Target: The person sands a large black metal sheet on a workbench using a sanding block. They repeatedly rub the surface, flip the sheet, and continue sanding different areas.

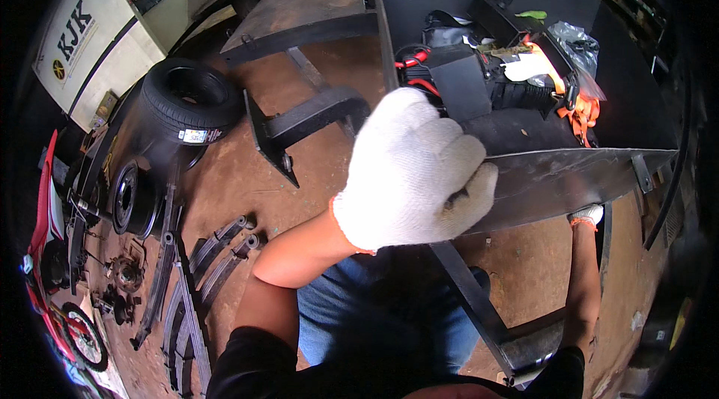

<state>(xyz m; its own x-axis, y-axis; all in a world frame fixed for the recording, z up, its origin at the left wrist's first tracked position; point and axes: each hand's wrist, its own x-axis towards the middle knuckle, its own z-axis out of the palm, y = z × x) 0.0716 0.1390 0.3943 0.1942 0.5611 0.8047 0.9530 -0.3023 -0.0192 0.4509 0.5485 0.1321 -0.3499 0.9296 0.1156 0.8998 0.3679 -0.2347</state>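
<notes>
My left hand (416, 174), in a white knit glove with an orange cuff, is raised in front of a black metal box (539, 182). Its fingers curl into a fist with the thumb at the right side. Whether anything lies inside the fist is hidden. On the right, my right hand (586, 215), gloved the same way, reaches to the lower edge of the box's near wall. Its fingers are out of sight under that edge. Inside the box lie a black winch-like unit (464, 84) with red cables, an orange strap (580, 116) and a clear plastic bag (577, 47).
Black frame beams (472, 298) run beneath the box. A bracket with an upright plate (269, 137) juts out left of it. A tyre (192, 99), a wheel rim (135, 197), several leaf springs (187, 302) and a red motorcycle (52, 264) stand or lie at left.
</notes>
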